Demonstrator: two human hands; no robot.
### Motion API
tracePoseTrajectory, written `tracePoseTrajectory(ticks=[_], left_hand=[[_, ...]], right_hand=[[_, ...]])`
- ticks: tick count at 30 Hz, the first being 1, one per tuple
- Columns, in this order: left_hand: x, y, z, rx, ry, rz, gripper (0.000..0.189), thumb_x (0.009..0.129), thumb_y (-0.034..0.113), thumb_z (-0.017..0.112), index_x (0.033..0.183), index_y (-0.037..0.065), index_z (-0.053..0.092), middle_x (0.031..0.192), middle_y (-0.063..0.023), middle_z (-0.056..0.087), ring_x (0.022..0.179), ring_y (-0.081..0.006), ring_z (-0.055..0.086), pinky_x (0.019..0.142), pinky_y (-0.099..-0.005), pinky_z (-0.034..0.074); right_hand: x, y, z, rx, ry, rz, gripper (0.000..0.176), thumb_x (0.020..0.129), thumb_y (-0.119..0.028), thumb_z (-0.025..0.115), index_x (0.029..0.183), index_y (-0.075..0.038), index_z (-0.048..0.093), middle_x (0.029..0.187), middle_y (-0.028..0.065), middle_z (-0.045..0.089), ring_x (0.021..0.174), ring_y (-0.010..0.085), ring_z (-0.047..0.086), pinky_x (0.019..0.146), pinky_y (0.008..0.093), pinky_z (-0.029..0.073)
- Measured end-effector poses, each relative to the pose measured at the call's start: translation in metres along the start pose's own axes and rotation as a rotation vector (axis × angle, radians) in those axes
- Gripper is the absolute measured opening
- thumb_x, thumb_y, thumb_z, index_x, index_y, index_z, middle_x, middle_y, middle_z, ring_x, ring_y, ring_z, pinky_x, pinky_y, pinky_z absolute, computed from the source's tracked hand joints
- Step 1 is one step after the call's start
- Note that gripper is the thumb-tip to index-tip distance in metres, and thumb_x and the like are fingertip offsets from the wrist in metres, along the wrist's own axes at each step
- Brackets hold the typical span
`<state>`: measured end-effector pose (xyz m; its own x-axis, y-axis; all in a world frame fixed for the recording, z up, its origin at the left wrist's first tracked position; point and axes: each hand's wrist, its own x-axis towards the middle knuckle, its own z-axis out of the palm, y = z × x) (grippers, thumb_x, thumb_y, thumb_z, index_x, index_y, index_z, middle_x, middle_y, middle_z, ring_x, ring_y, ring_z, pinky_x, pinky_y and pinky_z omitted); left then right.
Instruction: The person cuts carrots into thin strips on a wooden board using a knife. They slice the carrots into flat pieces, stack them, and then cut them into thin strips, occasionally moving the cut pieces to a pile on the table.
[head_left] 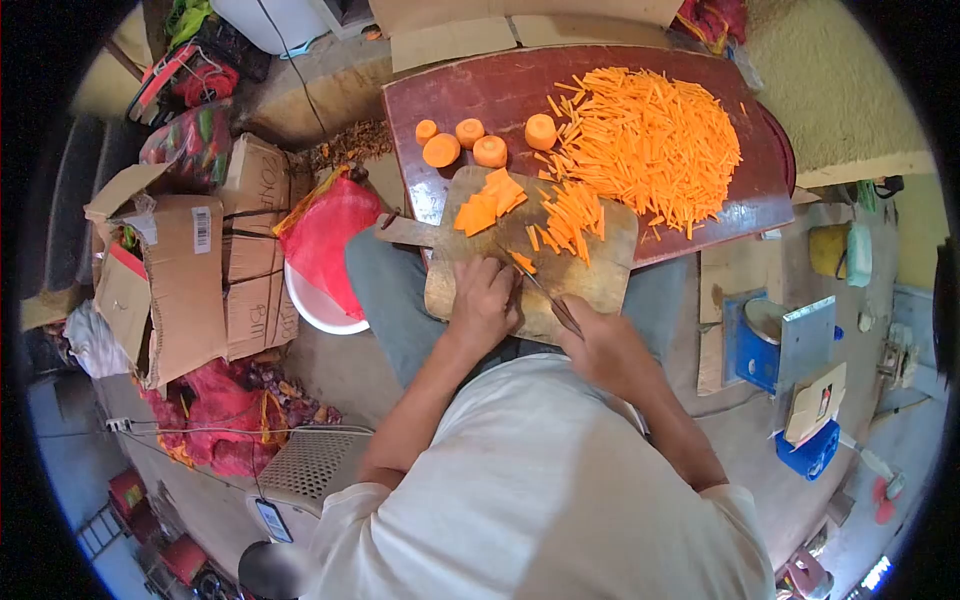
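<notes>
My right hand [603, 345] grips a knife [552, 302] by its handle, with the blade slanting up and left over the wooden cutting board [450, 292]. Close beside the blade, my left hand [485, 302] presses down on the board with curled fingers; whatever lies under them is hidden. A few carrot strips [523, 262] touch the board near the knife tip. Farther up the board are thin carrot slices [478, 214] on the left and a small heap of cut carrot sticks [575, 222] on the right.
Beyond the board, a dark red table [455, 90] carries a large pile of carrot sticks [645, 145] and several carrot chunks [490, 151]. On the left are a white basin [325, 318] with a red mesh bag [325, 250] and cardboard boxes [185, 285]. A blue container [758, 350] stands right.
</notes>
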<state>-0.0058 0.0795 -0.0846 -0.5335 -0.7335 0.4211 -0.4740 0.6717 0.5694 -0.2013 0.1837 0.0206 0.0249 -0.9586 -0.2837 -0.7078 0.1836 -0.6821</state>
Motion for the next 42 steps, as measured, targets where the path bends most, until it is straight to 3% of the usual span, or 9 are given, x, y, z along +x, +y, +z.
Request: tracePoseTrajectory(ticks=[12,17,20,24,27,30,33,36,42], left_hand=[[-0.007,0.002,0.004,-0.012,0.036,-0.022,0.021,0.075,-0.001,0.079,0.094,0.001,0.071,0.090,-0.0133,0.058,0.090,-0.0349,0.059,0.084,-0.0480,0.041],[-0.003,-0.002,0.003,-0.059,0.037,-0.016,0.018,0.077,-0.002,0.078,0.094,0.000,0.072,0.088,-0.0137,0.058,0.089,-0.0352,0.059,0.083,-0.0472,0.042],[-0.004,0.001,-0.005,-0.131,-0.014,-0.139,0.020,0.081,-0.003,0.079,0.100,-0.002,0.076,0.096,-0.0188,0.067,0.095,-0.0421,0.064,0.087,-0.0505,0.048],[0.001,-0.013,-0.008,-0.180,0.053,-0.161,0.018,0.086,-0.001,0.078,0.103,-0.001,0.076,0.099,-0.0178,0.069,0.099,-0.0408,0.065,0.090,-0.0499,0.049],[0.017,-0.023,-0.019,-0.023,0.157,-0.099,0.019,0.086,0.000,0.078,0.105,0.000,0.075,0.103,-0.0159,0.069,0.099,-0.0373,0.064,0.090,-0.0497,0.047],[0.033,-0.035,-0.027,0.067,0.193,-0.082,0.034,0.087,0.004,0.080,0.121,0.002,0.074,0.111,-0.0161,0.067,0.103,-0.0376,0.063,0.091,-0.0492,0.046],[0.047,-0.039,-0.032,0.147,0.119,-0.060,0.039,0.085,0.007,0.082,0.123,0.003,0.073,0.114,-0.0153,0.067,0.105,-0.0365,0.062,0.092,-0.0498,0.044],[0.053,-0.047,-0.029,0.186,0.073,-0.019,0.043,0.083,0.010,0.084,0.125,0.004,0.073,0.116,-0.0141,0.067,0.105,-0.0349,0.062,0.093,-0.0502,0.042],[0.055,-0.048,-0.034,0.246,-0.031,-0.012,0.047,0.084,0.018,0.086,0.127,0.005,0.074,0.112,-0.0120,0.070,0.106,-0.0330,0.064,0.096,-0.0496,0.042]], right_hand=[[-0.004,-0.001,-0.002,0.007,-0.038,-0.013,0.033,0.100,-0.015,0.070,0.128,-0.001,0.060,0.090,0.0303,0.072,0.086,0.0547,0.069,0.073,0.0599,0.054],[0.001,0.012,0.008,0.031,0.073,-0.073,0.028,0.101,-0.014,0.070,0.125,-0.001,0.062,0.087,0.0285,0.070,0.082,0.0522,0.069,0.070,0.0563,0.053],[-0.008,0.013,-0.007,0.096,0.086,0.000,0.025,0.101,-0.013,0.069,0.123,-0.002,0.062,0.083,0.0263,0.066,0.077,0.0496,0.067,0.068,0.0530,0.051],[-0.016,0.019,-0.018,0.113,0.044,-0.004,0.022,0.102,-0.014,0.070,0.119,-0.002,0.064,0.079,0.0237,0.062,0.073,0.0478,0.063,0.065,0.0506,0.049],[-0.017,0.021,-0.018,0.089,-0.083,-0.043,0.021,0.103,-0.016,0.070,0.119,-0.002,0.065,0.078,0.0222,0.063,0.069,0.0439,0.062,0.066,0.0483,0.050],[-0.015,0.036,-0.006,0.217,-0.008,-0.035,0.022,0.103,-0.017,0.069,0.118,-0.001,0.067,0.078,0.0205,0.063,0.066,0.0353,0.062,0.066,0.0440,0.050],[-0.009,0.041,-0.012,0.210,0.080,0.077,0.022,0.103,-0.015,0.068,0.120,-0.001,0.068,0.077,0.0189,0.062,0.066,0.0275,0.063,0.066,0.0403,0.051],[-0.004,0.040,-0.028,0.222,0.066,0.126,0.028,0.101,-0.025,0.070,0.119,-0.003,0.068,0.089,0.0288,0.071,0.086,0.0502,0.072,0.074,0.0545,0.056],[-0.004,0.039,-0.019,0.173,0.050,0.035,0.030,0.101,-0.024,0.069,0.121,-0.003,0.067,0.087,0.0283,0.071,0.085,0.0501,0.072,0.073,0.0541,0.056]])
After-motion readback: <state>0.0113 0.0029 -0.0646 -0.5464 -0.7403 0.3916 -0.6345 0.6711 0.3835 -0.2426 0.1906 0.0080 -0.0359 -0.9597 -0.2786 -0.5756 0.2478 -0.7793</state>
